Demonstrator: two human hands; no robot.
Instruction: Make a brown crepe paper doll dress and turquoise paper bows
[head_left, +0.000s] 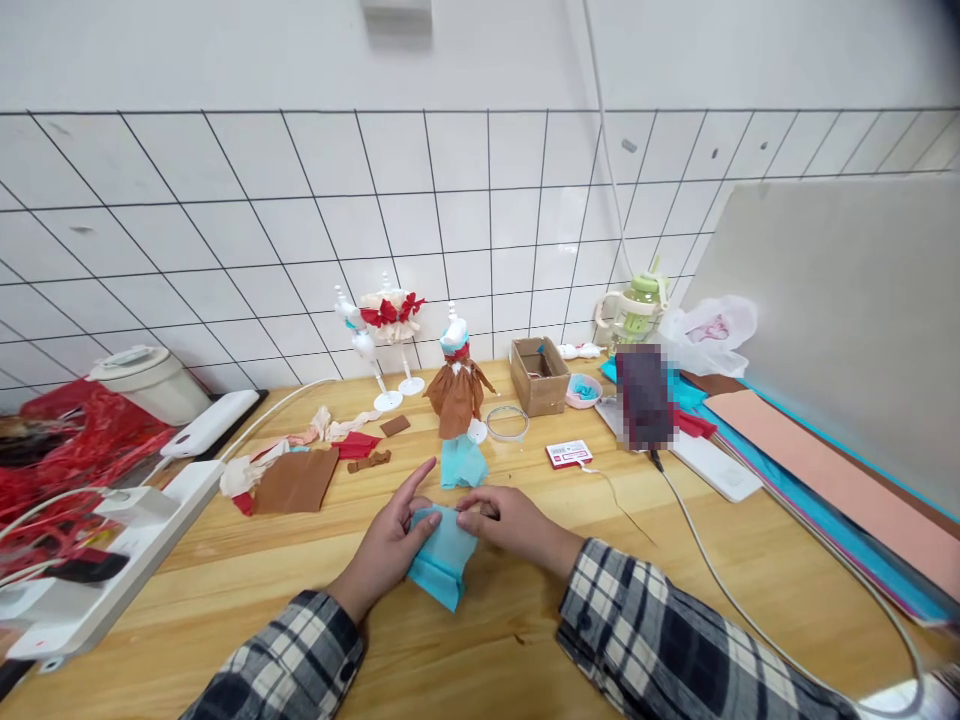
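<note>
A piece of light blue crepe paper (pixel 444 568) is held between both hands, just above the wooden table. My left hand (pixel 384 545) grips its left side with the thumb on top, the index finger stretched out. My right hand (pixel 517 522) pinches the top right edge, its fingertips partly hidden. Beyond the hands lies a second piece of blue crepe paper (pixel 463 462). Behind that stands a small white mannequin (pixel 456 400) dressed in a brown skirt with a blue and red top.
Two more small mannequins (pixel 387 312) stand by the tiled wall. Brown paper (pixel 296 480) and scraps lie left, near a power strip (pixel 127 550). A cardboard box (pixel 540 378), wire ring (pixel 508 423) and thread card (pixel 569 455) sit right, with a cable (pixel 720 580) and coloured sheets (pixel 825 470).
</note>
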